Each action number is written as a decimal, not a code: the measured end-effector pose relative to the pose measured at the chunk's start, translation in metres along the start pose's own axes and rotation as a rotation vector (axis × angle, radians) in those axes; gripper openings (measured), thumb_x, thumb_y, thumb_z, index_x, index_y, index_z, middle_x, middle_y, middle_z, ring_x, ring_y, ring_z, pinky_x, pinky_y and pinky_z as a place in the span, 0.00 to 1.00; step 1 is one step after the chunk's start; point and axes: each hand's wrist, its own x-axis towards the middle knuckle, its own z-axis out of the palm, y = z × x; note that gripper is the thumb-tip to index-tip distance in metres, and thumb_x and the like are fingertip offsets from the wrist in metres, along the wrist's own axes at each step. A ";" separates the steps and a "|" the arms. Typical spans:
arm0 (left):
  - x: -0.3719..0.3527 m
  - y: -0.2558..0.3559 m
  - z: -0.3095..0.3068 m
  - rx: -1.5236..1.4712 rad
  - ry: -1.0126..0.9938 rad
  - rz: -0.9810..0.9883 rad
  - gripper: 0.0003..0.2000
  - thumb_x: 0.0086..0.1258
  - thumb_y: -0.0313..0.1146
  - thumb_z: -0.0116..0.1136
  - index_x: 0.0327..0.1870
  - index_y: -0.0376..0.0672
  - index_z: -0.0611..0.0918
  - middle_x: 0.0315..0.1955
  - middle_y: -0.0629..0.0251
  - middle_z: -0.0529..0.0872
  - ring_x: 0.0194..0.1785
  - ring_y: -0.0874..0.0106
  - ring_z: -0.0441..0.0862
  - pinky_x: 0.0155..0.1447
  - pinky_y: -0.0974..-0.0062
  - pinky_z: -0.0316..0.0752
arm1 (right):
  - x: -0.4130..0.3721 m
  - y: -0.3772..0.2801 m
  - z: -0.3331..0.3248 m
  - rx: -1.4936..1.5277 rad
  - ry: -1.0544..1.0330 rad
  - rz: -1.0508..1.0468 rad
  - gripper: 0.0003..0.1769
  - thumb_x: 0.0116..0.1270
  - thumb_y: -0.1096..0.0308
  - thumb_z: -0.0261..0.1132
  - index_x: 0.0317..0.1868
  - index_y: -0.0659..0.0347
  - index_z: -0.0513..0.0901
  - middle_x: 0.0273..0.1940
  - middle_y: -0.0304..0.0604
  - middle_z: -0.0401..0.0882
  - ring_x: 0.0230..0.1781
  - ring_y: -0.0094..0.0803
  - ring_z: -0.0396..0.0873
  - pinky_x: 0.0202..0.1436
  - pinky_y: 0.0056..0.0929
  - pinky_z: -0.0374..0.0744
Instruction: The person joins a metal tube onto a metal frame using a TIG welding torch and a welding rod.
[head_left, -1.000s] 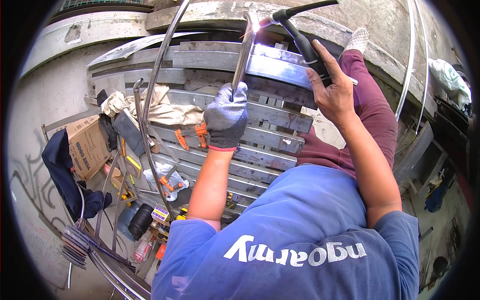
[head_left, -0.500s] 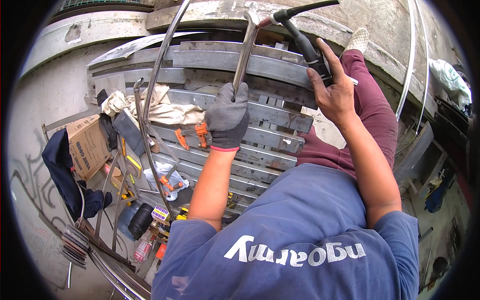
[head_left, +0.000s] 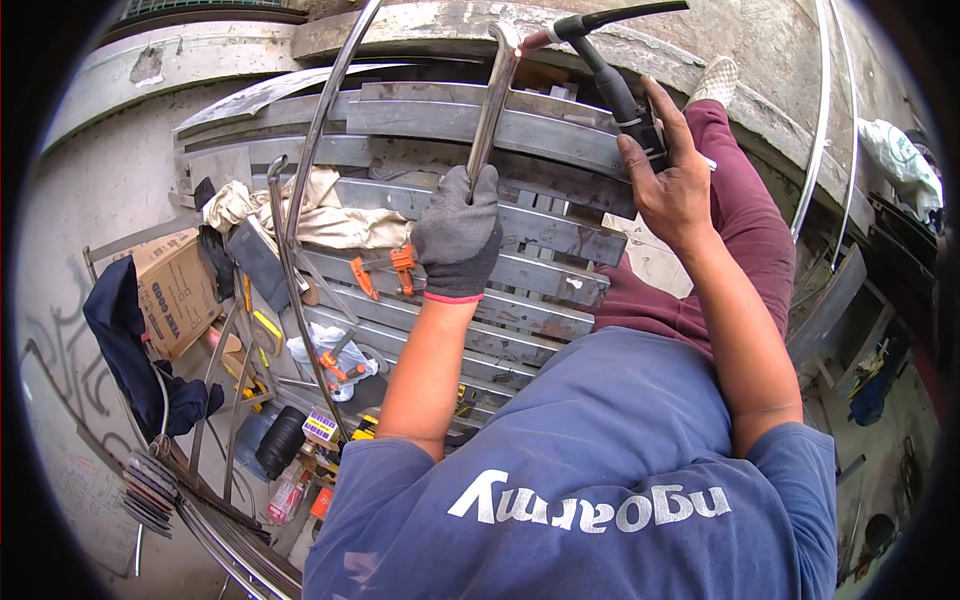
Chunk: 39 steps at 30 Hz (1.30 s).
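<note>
My left hand [head_left: 457,232], in a grey and black work glove, is closed around the lower end of a shiny bent metal tube [head_left: 489,110]. The tube points away from me across slatted metal bars [head_left: 560,235]. My bare right hand [head_left: 672,180] grips a black TIG welding torch [head_left: 617,92], with the index finger stretched along its handle. The torch's reddish nozzle [head_left: 537,40] is close beside the tube's bent upper end, where a small bright glow shows. Orange clamps [head_left: 402,268] lie just left of my gloved hand.
A long bent tube [head_left: 318,130] rises left of the bars. Beige cloth [head_left: 320,215], a cardboard box [head_left: 180,290], a black spool [head_left: 281,442] and assorted tools crowd the left side. Long metal tubes [head_left: 822,120] and a white bag [head_left: 900,165] are at the right.
The torch and my right hand have shifted slightly to the right. A small bright spot now shows at the tube's upper end. My left hand has hardly moved on the tube.
</note>
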 end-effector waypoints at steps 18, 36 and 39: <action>0.000 0.006 -0.002 0.062 0.005 0.021 0.17 0.87 0.50 0.66 0.45 0.44 0.88 0.35 0.48 0.91 0.37 0.43 0.90 0.39 0.50 0.81 | -0.001 0.000 -0.003 0.004 -0.058 0.026 0.42 0.79 0.71 0.76 0.89 0.45 0.73 0.54 0.60 0.94 0.50 0.49 0.96 0.56 0.41 0.89; -0.003 0.005 0.005 0.096 0.059 0.034 0.16 0.86 0.49 0.67 0.42 0.45 0.86 0.31 0.51 0.90 0.34 0.45 0.90 0.38 0.52 0.82 | -0.001 0.000 -0.003 -0.007 -0.046 -0.011 0.39 0.79 0.72 0.76 0.87 0.47 0.76 0.50 0.56 0.94 0.45 0.43 0.95 0.54 0.37 0.89; -0.003 0.011 0.001 0.178 0.045 0.020 0.17 0.86 0.50 0.67 0.41 0.46 0.86 0.30 0.51 0.90 0.33 0.46 0.89 0.37 0.52 0.81 | -0.001 0.001 -0.002 0.004 -0.045 -0.015 0.39 0.79 0.73 0.76 0.87 0.47 0.76 0.50 0.56 0.94 0.45 0.41 0.95 0.54 0.37 0.89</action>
